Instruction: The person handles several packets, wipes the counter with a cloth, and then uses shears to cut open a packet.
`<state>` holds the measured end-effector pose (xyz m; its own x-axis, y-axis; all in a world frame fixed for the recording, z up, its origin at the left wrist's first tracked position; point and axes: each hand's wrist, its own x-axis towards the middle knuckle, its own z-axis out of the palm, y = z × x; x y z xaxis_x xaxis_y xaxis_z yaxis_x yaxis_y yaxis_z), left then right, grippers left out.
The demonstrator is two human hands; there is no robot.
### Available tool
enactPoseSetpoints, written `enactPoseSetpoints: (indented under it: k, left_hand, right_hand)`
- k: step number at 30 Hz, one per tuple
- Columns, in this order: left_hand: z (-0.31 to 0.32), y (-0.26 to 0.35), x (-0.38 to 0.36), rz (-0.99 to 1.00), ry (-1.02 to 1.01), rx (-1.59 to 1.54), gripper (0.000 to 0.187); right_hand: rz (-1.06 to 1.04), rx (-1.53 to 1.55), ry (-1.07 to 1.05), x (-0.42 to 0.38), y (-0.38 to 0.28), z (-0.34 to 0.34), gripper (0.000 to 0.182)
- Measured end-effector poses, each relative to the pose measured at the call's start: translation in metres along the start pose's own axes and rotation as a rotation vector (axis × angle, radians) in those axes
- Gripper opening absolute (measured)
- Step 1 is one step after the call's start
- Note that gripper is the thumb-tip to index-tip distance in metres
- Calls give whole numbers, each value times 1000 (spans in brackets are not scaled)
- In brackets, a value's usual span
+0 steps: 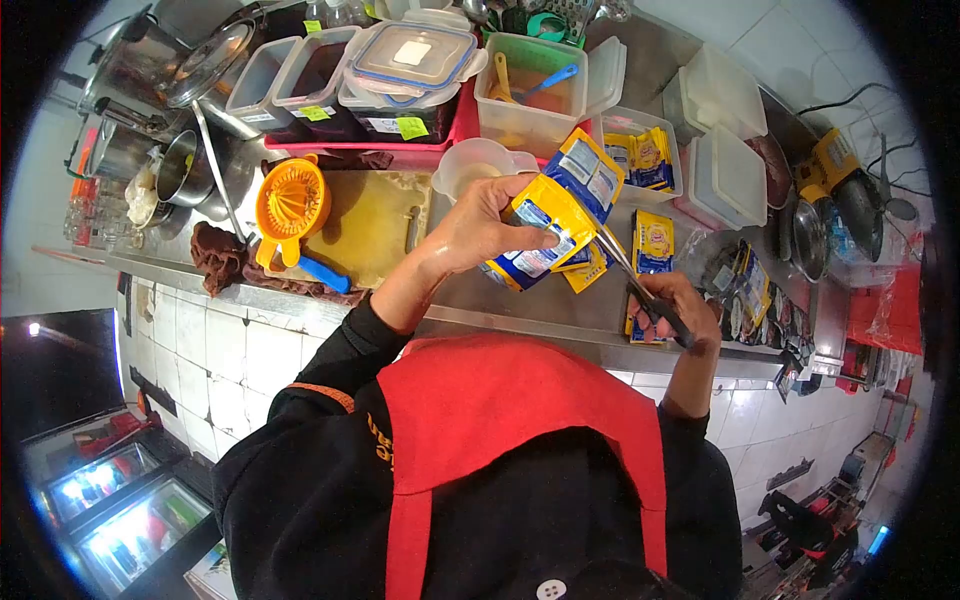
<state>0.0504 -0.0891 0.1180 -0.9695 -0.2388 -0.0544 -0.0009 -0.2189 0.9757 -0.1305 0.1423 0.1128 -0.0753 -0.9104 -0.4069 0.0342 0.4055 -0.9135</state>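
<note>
The yellow and blue packets [560, 215] (several, bunched together) are held above the steel counter [480, 300]. The left hand [480, 225] is clamped around them, arm stretched forward. The right hand [680, 310] grips scissors [630, 275], blades at the packets' edge.

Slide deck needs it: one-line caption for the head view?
Left hand holds yellow-blue sachets while right hand cuts them with scissors over a steel counter.
</note>
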Motion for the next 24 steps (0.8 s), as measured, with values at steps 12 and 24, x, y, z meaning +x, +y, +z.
enactPoseSetpoints:
  k: [12, 24]
  left_hand:
    - [4, 2, -2, 26, 3, 81, 37]
    - [15, -14, 4, -25, -100, -78, 33]
  right_hand:
    - [86, 64, 8, 2, 1, -7, 38]
    - [-160, 69, -11, 13, 27, -2, 49]
